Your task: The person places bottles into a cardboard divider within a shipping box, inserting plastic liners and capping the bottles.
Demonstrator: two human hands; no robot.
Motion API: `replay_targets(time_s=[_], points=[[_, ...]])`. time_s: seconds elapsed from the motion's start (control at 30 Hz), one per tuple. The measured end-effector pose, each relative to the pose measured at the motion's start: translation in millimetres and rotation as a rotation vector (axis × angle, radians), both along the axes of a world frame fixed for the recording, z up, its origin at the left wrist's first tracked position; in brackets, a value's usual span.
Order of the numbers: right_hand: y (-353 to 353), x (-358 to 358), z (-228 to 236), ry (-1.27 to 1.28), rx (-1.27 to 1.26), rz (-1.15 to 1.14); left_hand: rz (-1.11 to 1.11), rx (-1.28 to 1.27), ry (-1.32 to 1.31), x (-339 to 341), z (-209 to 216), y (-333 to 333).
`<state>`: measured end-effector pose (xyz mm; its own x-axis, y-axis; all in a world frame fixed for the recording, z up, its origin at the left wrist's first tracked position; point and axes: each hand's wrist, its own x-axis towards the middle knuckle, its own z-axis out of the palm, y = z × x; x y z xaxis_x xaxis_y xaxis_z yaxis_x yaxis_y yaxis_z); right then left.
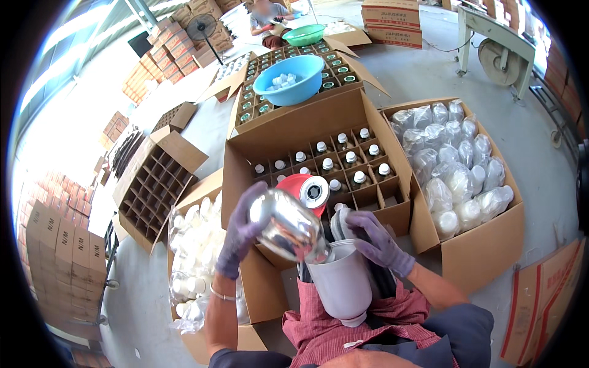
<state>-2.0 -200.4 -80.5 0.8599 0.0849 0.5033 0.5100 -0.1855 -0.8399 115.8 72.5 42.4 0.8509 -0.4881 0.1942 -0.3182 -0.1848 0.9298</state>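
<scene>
My left hand point(241, 227), in a purple glove, grips a shiny silver flask liner point(285, 224). The liner is tilted, its narrow neck pointing down and right at the mouth of a white cylindrical casing point(341, 285). That casing leans between my legs, wide mouth up. At the casing's far right rim is my gloved right hand point(383, 245), fingers stretched out. Close by its fingertips is a pale grey piece point(338, 222), partly hidden. Just beyond the liner sits a red round object point(293, 184) with a white ring-shaped part point(314, 191) on it.
Ahead stands a divided carton point(374, 122) holding several white-capped bottles. Behind it, a blue basin point(291, 80) with small white pieces rests on another divided carton. Cartons of bagged white items flank me, left point(199, 245) and right point(457, 165). A person point(270, 24) sits farther off.
</scene>
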Motion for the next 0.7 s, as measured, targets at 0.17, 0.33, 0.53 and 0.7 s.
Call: replay_targets(time_s=[0.17,0.33,0.53,0.7], points=[[1,-101,-34,0.108,-0.041,-0.002,0.000,0.045,0.090,-72,-60,21],[23,-181,-107,0.094,-0.168,0.052,0.286,-0.489,0.630,-160,-193,86],[40,-71,17,-0.088,-0.071,0.326,0.283,-0.237,0.646,-167,-208,91],[56,-18,80,-0.155,0.010,0.497,0.179,0.034,0.372,-148,-197,89]])
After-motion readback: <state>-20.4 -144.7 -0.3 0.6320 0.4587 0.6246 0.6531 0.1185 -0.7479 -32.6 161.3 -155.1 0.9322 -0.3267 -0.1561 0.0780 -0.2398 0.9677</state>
